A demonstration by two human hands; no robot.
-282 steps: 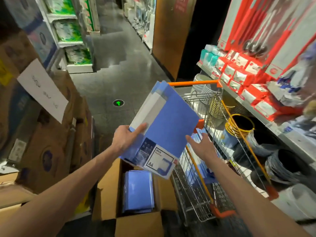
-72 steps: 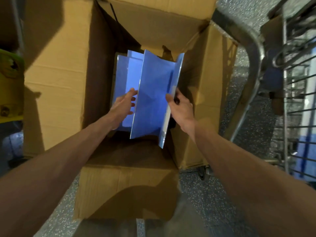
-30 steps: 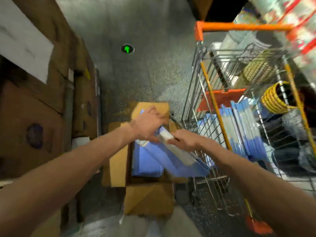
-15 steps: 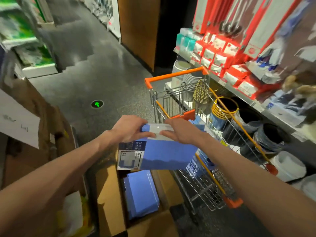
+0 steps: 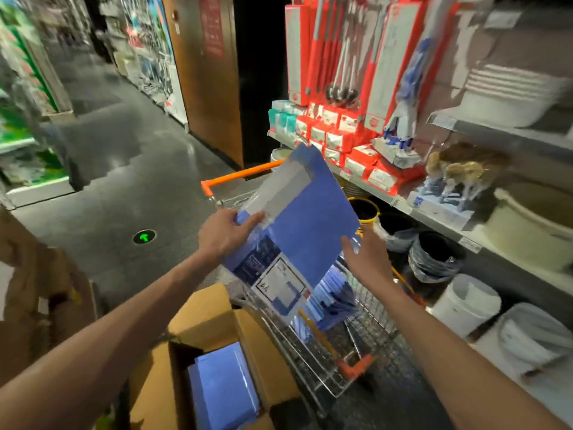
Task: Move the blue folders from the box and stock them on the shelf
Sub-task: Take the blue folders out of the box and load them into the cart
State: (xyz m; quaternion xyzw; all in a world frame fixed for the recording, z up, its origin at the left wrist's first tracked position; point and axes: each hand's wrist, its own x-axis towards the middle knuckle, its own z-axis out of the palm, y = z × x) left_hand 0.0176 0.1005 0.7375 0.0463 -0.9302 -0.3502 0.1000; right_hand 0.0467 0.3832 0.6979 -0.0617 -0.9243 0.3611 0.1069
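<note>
Dark polished shop floor [image 5: 130, 187] runs away toward 11 o'clock, and a long shelf [image 5: 434, 218] of red packets, buckets and basins fills the side from 1 to 4 o'clock. Just beside it, at about 5 o'clock, stands a wire trolley [image 5: 313, 346] with blue folders upright in its basket. An open cardboard box [image 5: 201, 311] sits at 6 o'clock, with the remaining folders [image 5: 220, 386] lying flat inside. A wrapped bundle of blue folders [image 5: 310, 218] is held tilted at the centre, above the trolley, clear of the box and not yet on the shelf. The left grip [image 5: 223, 235] is clamped on its near edge, thumb over the front, taking the weight. The right grip [image 5: 366, 259] looks apart, fingers straight against the far edge, probably to steady and steer the bundle.
</note>
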